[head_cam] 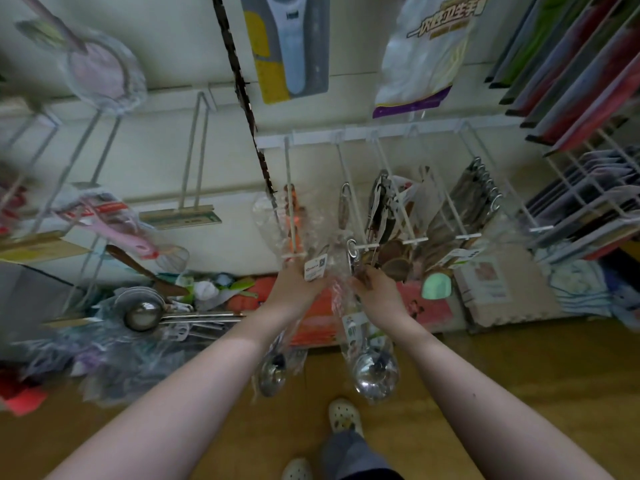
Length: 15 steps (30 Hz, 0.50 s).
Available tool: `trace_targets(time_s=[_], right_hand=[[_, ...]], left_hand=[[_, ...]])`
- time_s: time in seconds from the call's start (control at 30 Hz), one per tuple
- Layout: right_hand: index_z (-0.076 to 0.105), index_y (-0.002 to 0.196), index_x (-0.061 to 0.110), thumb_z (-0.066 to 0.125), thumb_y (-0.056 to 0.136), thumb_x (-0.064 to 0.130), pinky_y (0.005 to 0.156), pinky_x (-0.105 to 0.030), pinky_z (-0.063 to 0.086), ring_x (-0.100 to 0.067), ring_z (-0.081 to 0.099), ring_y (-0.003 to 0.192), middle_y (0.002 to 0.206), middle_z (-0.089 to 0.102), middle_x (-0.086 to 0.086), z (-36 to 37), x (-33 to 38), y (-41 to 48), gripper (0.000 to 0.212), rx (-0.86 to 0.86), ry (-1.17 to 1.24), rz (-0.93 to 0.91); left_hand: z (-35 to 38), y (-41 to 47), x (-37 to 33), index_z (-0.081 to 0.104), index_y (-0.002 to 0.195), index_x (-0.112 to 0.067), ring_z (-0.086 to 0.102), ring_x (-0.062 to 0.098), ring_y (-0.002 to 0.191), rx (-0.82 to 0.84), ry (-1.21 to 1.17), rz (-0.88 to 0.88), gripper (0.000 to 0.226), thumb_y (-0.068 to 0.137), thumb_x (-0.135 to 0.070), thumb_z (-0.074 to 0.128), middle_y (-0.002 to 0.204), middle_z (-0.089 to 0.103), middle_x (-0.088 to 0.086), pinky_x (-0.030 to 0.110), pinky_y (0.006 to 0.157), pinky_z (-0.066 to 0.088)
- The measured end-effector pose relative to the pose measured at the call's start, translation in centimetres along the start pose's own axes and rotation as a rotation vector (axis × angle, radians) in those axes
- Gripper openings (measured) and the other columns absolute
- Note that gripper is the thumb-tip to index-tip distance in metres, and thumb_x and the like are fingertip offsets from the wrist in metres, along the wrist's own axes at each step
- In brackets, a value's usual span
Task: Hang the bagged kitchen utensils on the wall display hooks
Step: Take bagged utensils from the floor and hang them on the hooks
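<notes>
Left hand [294, 287]: fingertips lost behind the crinkled bags [277, 216], grip unreadable. Right hand [375, 289]: fingers curl round the top of the big ladle [375, 375], but the contact is blurred and its handle is masked by wrist and plastic glare. Small ladle [273, 374]: handle hidden behind the left forearm. Tag [316, 266] print too small to read. Strainer [104, 71] and floor pile [145, 306] smeared by motion blur. Packages [287, 46] cut by top edge, boards [588, 64] by right edge.

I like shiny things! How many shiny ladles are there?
3. One bagged ladle hangs below the left hand, a second ladle below the right hand, a third ladle lies in the pile at left; more may hide there.
</notes>
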State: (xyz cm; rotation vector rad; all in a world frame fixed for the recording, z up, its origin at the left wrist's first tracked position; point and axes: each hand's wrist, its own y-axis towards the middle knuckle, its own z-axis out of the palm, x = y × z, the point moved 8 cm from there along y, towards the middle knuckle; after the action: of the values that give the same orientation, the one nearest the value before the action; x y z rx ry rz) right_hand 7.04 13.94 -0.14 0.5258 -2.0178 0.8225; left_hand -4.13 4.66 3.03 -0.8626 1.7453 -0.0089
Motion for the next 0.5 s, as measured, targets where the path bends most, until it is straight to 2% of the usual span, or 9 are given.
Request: trace_targets(time_s=[0.03, 0.07, 0.1, 0.13, 0.2, 0.27, 0.37, 0.43, 0.5], right_hand=[[0.056, 0.101, 0.014, 0.055, 0.092, 0.037, 0.072, -0.031, 0.044, -0.018, 0.059, 0.085, 0.092, 0.062, 0.000, -0.2, -0.1, 0.2, 0.025, -0.011, 0.003, 0.008], [0.057, 0.103, 0.012, 0.056, 0.092, 0.037, 0.073, -0.032, 0.044, -0.019, 0.059, 0.087, 0.094, 0.063, -0.002, -0.3, -0.3, 0.4, 0.027, -0.019, 0.003, 0.017], [0.058, 0.106, 0.010, 0.056, 0.092, 0.037, 0.072, -0.031, 0.044, -0.020, 0.059, 0.089, 0.095, 0.063, -0.002, -0.4, -0.4, 0.6, 0.031, -0.026, 0.004, 0.020], [0.058, 0.108, 0.009, 0.056, 0.091, 0.038, 0.070, -0.030, 0.043, -0.020, 0.058, 0.089, 0.096, 0.062, -0.002, -0.4, -0.5, 0.7, 0.033, -0.029, 0.000, 0.021], [0.057, 0.106, 0.009, 0.056, 0.091, 0.038, 0.065, -0.027, 0.039, -0.020, 0.056, 0.085, 0.093, 0.060, -0.003, -0.3, -0.6, 1.1, 0.033, -0.033, -0.023, 0.015], [0.057, 0.106, 0.009, 0.055, 0.092, 0.037, 0.061, -0.026, 0.037, -0.019, 0.053, 0.084, 0.092, 0.057, -0.003, -0.2, -1.1, 1.5, 0.031, -0.039, -0.035, 0.025], [0.057, 0.110, 0.003, 0.054, 0.094, 0.034, 0.068, -0.028, 0.037, -0.020, 0.053, 0.085, 0.092, 0.057, -0.003, -0.1, -1.5, 1.7, 0.035, -0.045, -0.065, 0.047], [0.057, 0.101, 0.006, 0.053, 0.094, 0.033, 0.066, -0.029, 0.037, -0.020, 0.054, 0.081, 0.084, 0.058, -0.001, -0.1, -1.6, 1.8, 0.028, -0.041, -0.056, 0.043], [0.055, 0.093, 0.010, 0.053, 0.095, 0.033, 0.063, -0.029, 0.037, -0.018, 0.053, 0.075, 0.078, 0.056, 0.003, -0.3, -1.7, 1.9, 0.023, -0.044, -0.050, 0.042]], left_hand=[[0.2, 0.1, 0.1, 0.059, 0.087, -0.028, 0.051, 0.008, 0.070, 0.009, 0.009, -0.006, 0.013, 0.089, -0.017, 0.065, 0.080, 0.055, -0.006, 0.023, 0.064, 0.041], [0.3, 0.4, 0.4, 0.053, 0.078, -0.033, 0.049, 0.007, 0.065, 0.012, 0.023, -0.010, 0.023, 0.089, -0.017, 0.064, 0.074, 0.051, -0.008, 0.021, 0.060, 0.039], [0.4, 0.7, 0.6, 0.049, 0.075, -0.035, 0.050, 0.011, 0.065, 0.016, 0.040, -0.014, 0.028, 0.089, -0.016, 0.064, 0.072, 0.051, -0.007, 0.022, 0.060, 0.039], [0.4, 0.8, 0.6, 0.051, 0.076, -0.034, 0.053, 0.016, 0.068, 0.013, 0.052, -0.015, 0.025, 0.089, -0.016, 0.063, 0.073, 0.053, -0.005, 0.025, 0.062, 0.040], [0.4, 0.9, 0.7, 0.057, 0.091, -0.025, 0.056, 0.016, 0.069, 0.010, 0.064, -0.023, 0.011, 0.090, -0.015, 0.062, 0.080, 0.059, 0.000, 0.024, 0.062, 0.042], [0.2, 1.1, 0.8, 0.051, 0.107, -0.027, 0.053, 0.009, 0.065, 0.007, 0.071, -0.022, 0.023, 0.090, -0.014, 0.061, 0.078, 0.058, -0.005, 0.018, 0.057, 0.040], [0.2, 1.3, 1.1, 0.051, 0.100, -0.024, 0.055, 0.015, 0.067, 0.009, 0.065, -0.022, 0.019, 0.089, -0.012, 0.060, 0.079, 0.061, 0.001, 0.023, 0.058, 0.041], [0.2, 1.3, 1.2, 0.055, 0.089, -0.023, 0.057, 0.020, 0.070, 0.004, 0.065, -0.026, 0.013, 0.088, -0.011, 0.060, 0.087, 0.065, 0.013, 0.030, 0.062, 0.043], [0.3, 1.4, 1.3, 0.054, 0.084, -0.027, 0.058, 0.021, 0.072, 0.006, 0.058, -0.029, 0.018, 0.087, -0.011, 0.061, 0.088, 0.065, 0.013, 0.032, 0.064, 0.044]])
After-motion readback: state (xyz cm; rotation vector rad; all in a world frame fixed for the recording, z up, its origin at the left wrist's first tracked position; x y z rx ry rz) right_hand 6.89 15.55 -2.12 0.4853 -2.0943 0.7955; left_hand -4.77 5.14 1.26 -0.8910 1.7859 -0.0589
